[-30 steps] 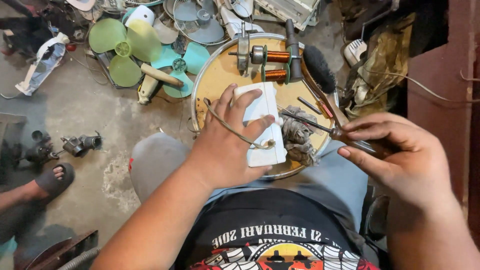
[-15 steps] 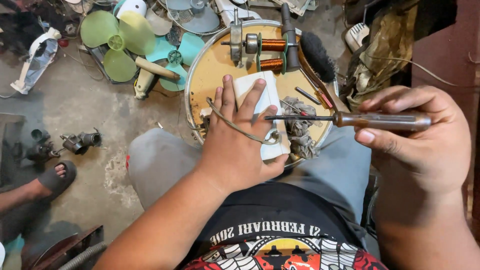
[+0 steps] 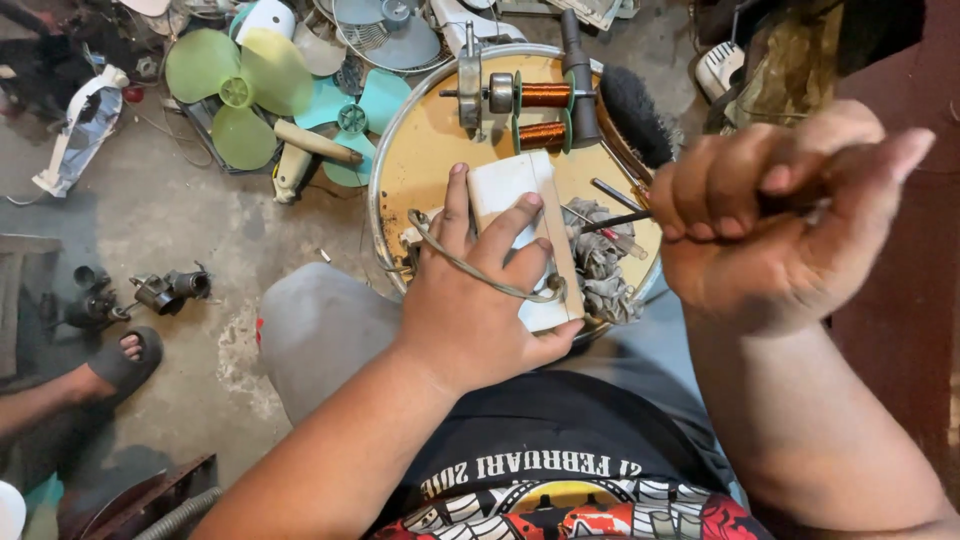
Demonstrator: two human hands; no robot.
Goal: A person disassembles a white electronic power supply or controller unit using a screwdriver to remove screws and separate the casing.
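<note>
While copper coils [image 3: 545, 96] lie in the round tray [image 3: 420, 150], the left hand [image 3: 480, 300] holds a white block [image 3: 515, 190].

A small repair workshop for electric fans, set up on a stained bare concrete floor [image 3: 200, 230]. Loose green plastic fan blades [image 3: 235, 95] and a teal fan blade [image 3: 365, 110] lie at the upper left beside dark metal motor parts [image 3: 165, 290]. At upper centre, a round yellow metal tray [image 3: 430, 150] holds copper wire coils [image 3: 545, 112] and a black brush [image 3: 635, 115].

Single head-worn view, steeply downward, close over lap and round tray [image 3: 400, 150].
</note>
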